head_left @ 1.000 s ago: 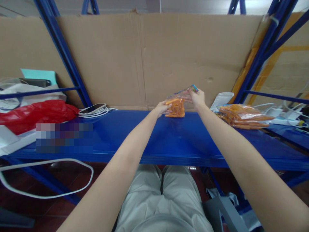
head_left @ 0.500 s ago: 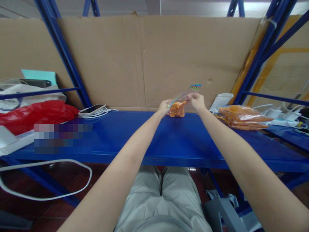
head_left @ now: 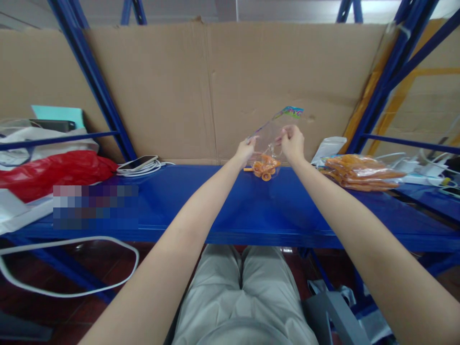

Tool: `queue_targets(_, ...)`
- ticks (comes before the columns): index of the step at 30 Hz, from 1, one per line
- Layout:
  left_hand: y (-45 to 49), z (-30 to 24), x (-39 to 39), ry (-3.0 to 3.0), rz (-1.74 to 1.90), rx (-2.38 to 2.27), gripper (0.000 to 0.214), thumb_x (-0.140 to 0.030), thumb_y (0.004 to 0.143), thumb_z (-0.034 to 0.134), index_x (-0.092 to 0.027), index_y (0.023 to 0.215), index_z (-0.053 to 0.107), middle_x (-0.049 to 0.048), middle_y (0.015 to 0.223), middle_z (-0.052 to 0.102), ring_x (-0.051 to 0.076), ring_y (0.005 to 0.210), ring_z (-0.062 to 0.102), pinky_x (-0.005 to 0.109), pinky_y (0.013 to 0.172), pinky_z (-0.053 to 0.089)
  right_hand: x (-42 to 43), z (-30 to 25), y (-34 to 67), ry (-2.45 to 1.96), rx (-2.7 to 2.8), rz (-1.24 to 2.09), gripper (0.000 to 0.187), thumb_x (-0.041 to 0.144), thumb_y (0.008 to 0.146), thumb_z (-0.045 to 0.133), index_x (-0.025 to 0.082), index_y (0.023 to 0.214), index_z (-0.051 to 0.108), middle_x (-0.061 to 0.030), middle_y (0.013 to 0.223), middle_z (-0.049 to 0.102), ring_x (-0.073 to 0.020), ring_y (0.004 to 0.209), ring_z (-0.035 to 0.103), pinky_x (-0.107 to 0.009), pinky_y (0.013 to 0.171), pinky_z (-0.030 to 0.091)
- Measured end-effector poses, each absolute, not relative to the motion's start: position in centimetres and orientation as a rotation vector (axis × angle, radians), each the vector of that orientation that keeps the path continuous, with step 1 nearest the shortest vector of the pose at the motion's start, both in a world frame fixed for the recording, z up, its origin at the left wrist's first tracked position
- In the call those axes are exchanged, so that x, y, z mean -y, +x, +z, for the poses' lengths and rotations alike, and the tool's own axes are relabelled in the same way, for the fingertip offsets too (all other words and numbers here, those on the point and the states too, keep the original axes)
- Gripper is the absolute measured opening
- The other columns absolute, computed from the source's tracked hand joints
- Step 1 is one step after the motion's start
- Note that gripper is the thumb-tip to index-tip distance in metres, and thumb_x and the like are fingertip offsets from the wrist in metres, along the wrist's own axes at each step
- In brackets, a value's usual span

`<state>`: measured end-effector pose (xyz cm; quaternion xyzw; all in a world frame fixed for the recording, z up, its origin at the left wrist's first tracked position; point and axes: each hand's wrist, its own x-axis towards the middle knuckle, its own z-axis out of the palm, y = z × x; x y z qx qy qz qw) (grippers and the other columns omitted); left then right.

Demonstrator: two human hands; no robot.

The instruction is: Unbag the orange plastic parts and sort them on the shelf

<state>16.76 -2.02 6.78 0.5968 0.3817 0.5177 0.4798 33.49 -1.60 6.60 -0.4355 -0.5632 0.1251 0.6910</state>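
Note:
A clear plastic bag (head_left: 266,137) with a bright printed header (head_left: 294,111) hangs tilted over the far part of the blue shelf. Its edge is pinched between the thumb and fingers of my left hand (head_left: 246,148). My right hand (head_left: 293,143) has its fingers closed at the bag's other side; the clear film there is hard to follow. Low down between my hands are orange plastic pieces (head_left: 266,167), some of them round like wheels, seen at least partly through the film. One thin orange piece sticks out toward the left.
A pile of bagged orange pieces (head_left: 361,171) lies on the right of the blue shelf (head_left: 266,211). Left are a phone (head_left: 143,162) on coiled white cable and a red plastic bag (head_left: 61,167). A cardboard panel (head_left: 154,91) stands behind, between blue posts.
The bag's header has risen and more of the clear film shows. The orange pieces have turned and sit slightly lower. My right hand has moved up a little.

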Motion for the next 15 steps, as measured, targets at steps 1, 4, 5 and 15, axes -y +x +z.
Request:
queue_targets(1,16.7,6.8,2.0,1.448,1.252,-0.947,0.033,-0.034,0.1,0.045,-0.028,0.127,0.062,0.0063,0.145,0.053,0.021,0.097,0.072,0.031,0.081,0.055,1.7,6.6,33.4,-0.978,1.248,0.298,0.029,0.041,0.088,0.062,0.02,0.108,0.058,-0.0073,0.086,0.07,-0.0217,0.082,0.071,-0.038,0.077,0.057)
queue_targets(4,16.4,6.8,2.2,1.436,1.221,-0.986,0.032,-0.036,0.099,0.046,-0.027,0.124,0.063,0.0077,0.146,0.052,0.023,0.099,0.072,0.032,0.082,0.056,2.0,6.0,33.4,-0.984,1.229,0.342,0.031,0.032,0.084,0.065,0.02,0.111,0.058,-0.0057,0.08,0.069,-0.0211,0.072,0.07,-0.039,0.072,0.058)
queue_targets(5,16.2,6.7,2.3,1.435,1.21,-0.988,0.032,-0.037,0.098,0.047,-0.027,0.124,0.063,0.0084,0.145,0.052,0.023,0.098,0.072,0.032,0.082,0.056,2.1,5.7,33.5,-0.989,1.224,0.356,0.032,0.029,0.082,0.065,0.02,0.112,0.058,-0.0046,0.078,0.069,-0.0205,0.068,0.069,-0.039,0.071,0.058)
queue_targets(15,13.5,9.5,1.2,1.455,1.303,-0.933,0.044,-0.051,0.096,0.047,-0.024,0.129,0.058,0.0114,0.114,0.07,0.023,0.094,0.073,0.029,0.079,0.057,3.3,3.7,34.0,-1.122,0.964,0.332,0.022,0.028,0.086,0.05,0.019,0.101,0.062,0.0061,0.052,0.051,-0.0126,0.045,0.052,-0.023,0.047,0.045)
